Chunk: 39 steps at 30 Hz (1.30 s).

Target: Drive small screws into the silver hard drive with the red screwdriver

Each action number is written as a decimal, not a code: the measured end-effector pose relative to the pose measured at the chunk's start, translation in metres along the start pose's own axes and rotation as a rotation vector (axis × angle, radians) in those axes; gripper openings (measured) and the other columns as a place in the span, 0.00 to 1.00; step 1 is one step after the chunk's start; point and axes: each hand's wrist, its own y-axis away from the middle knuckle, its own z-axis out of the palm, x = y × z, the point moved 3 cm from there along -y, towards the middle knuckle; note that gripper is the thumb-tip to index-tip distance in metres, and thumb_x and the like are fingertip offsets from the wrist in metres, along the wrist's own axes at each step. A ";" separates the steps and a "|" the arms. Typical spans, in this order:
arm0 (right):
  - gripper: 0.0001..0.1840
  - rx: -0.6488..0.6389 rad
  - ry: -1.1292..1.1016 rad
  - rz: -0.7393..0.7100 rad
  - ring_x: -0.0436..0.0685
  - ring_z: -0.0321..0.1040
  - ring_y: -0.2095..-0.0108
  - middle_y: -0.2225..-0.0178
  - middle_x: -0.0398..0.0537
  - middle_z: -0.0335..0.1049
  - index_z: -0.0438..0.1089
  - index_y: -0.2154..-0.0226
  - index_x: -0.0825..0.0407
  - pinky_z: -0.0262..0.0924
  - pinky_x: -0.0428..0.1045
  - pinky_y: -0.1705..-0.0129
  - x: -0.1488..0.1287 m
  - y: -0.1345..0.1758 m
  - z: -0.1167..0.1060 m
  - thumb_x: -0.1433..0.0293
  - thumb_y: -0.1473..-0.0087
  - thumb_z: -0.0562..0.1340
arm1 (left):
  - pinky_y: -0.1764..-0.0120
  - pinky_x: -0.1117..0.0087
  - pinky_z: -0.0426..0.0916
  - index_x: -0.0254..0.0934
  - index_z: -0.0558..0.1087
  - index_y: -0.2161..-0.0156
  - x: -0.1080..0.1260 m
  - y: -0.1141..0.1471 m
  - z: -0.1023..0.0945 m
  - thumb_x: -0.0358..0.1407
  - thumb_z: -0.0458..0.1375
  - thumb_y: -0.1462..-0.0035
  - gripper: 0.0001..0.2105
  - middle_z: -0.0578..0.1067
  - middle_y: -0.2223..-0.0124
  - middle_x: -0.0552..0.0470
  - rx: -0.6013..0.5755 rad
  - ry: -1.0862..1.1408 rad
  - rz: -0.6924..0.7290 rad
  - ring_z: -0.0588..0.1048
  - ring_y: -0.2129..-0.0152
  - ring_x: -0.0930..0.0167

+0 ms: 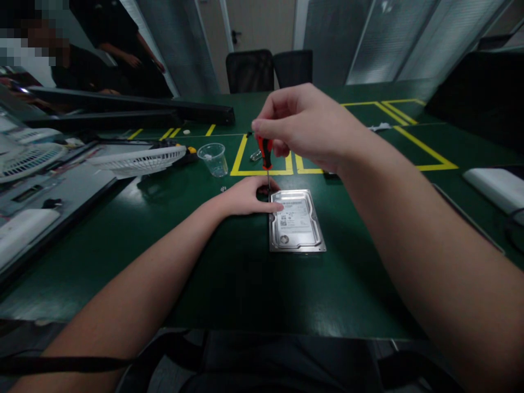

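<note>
A silver hard drive point(301, 225) with a white label lies flat on the green table point(229, 284). My left hand point(250, 196) grips its far left corner, the thumb resting on the label side and the fingers around the far edge. Above that corner, my right hand point(305, 123) is closed on the handle of a red and black screwdriver point(266, 154). The screwdriver stands nearly upright, shaft down. Its tip is at the drive's far left corner, beside my left hand; whether it sits in a screw cannot be made out.
A clear plastic cup point(213, 161) stands left of the drive, with small bits point(223, 189) near it. White fan parts point(139, 159) and a flat panel point(82, 191) occupy the left. A white device point(495, 191) lies right. Two people are at the far left.
</note>
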 end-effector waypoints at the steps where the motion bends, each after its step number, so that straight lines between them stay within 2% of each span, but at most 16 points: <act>1: 0.15 0.003 -0.001 -0.002 0.54 0.70 0.74 0.74 0.45 0.75 0.70 0.75 0.46 0.62 0.48 0.75 0.000 0.000 0.000 0.71 0.38 0.69 | 0.46 0.56 0.74 0.37 0.78 0.45 0.000 0.000 0.000 0.56 0.70 0.45 0.30 0.81 0.45 0.43 0.000 0.000 0.000 0.80 0.51 0.58; 8: 0.11 -0.059 -0.006 -0.068 0.54 0.70 0.76 0.70 0.42 0.80 0.72 0.72 0.45 0.56 0.49 0.79 0.002 0.001 -0.001 0.74 0.42 0.69 | 0.45 0.55 0.74 0.38 0.78 0.46 0.001 -0.001 0.000 0.55 0.70 0.46 0.28 0.81 0.45 0.43 -0.010 0.016 -0.001 0.80 0.50 0.57; 11: 0.10 -0.113 -0.014 -0.105 0.52 0.70 0.75 0.66 0.41 0.83 0.75 0.69 0.44 0.55 0.49 0.78 -0.001 0.001 -0.001 0.76 0.41 0.68 | 0.45 0.55 0.74 0.37 0.78 0.46 0.002 0.000 0.000 0.55 0.70 0.46 0.29 0.81 0.45 0.43 -0.009 0.024 -0.006 0.80 0.50 0.57; 13: 0.09 -0.129 -0.005 -0.103 0.52 0.69 0.76 0.67 0.41 0.81 0.75 0.69 0.45 0.55 0.48 0.78 -0.003 0.002 -0.001 0.74 0.38 0.68 | 0.45 0.55 0.74 0.37 0.78 0.46 0.003 0.000 0.000 0.55 0.70 0.46 0.29 0.81 0.45 0.43 -0.008 0.023 -0.007 0.80 0.50 0.57; 16: 0.11 -0.133 0.023 -0.078 0.50 0.66 0.77 0.70 0.43 0.77 0.75 0.70 0.47 0.56 0.47 0.78 -0.005 0.002 0.001 0.71 0.33 0.67 | 0.45 0.55 0.74 0.37 0.78 0.46 0.001 0.000 0.000 0.55 0.70 0.46 0.30 0.81 0.45 0.43 -0.005 0.017 -0.010 0.80 0.51 0.57; 19: 0.15 -0.146 0.013 -0.073 0.51 0.68 0.76 0.69 0.45 0.76 0.74 0.70 0.48 0.59 0.46 0.76 -0.006 0.001 0.003 0.70 0.30 0.63 | 0.44 0.56 0.73 0.36 0.78 0.45 0.000 -0.001 0.001 0.55 0.71 0.46 0.30 0.81 0.45 0.42 -0.002 0.022 -0.007 0.79 0.50 0.57; 28: 0.12 -0.150 -0.105 -0.007 0.54 0.73 0.74 0.69 0.45 0.75 0.76 0.66 0.45 0.65 0.48 0.74 0.002 -0.001 0.002 0.72 0.31 0.61 | 0.43 0.55 0.73 0.36 0.78 0.46 -0.003 -0.001 0.002 0.55 0.71 0.46 0.29 0.81 0.45 0.42 0.000 0.032 0.011 0.79 0.49 0.58; 34: 0.13 -0.043 0.012 0.003 0.54 0.71 0.74 0.71 0.46 0.75 0.75 0.70 0.46 0.62 0.48 0.75 -0.001 -0.002 -0.001 0.71 0.32 0.65 | 0.44 0.55 0.73 0.36 0.78 0.45 -0.003 -0.001 0.001 0.55 0.70 0.46 0.31 0.81 0.44 0.42 0.001 0.005 -0.005 0.79 0.49 0.57; 39: 0.13 0.024 0.027 -0.004 0.55 0.72 0.74 0.73 0.44 0.75 0.72 0.74 0.45 0.62 0.49 0.75 0.002 -0.002 -0.004 0.71 0.39 0.71 | 0.44 0.55 0.73 0.36 0.78 0.45 -0.002 -0.001 0.001 0.56 0.70 0.46 0.31 0.81 0.44 0.42 -0.003 0.002 -0.004 0.79 0.49 0.57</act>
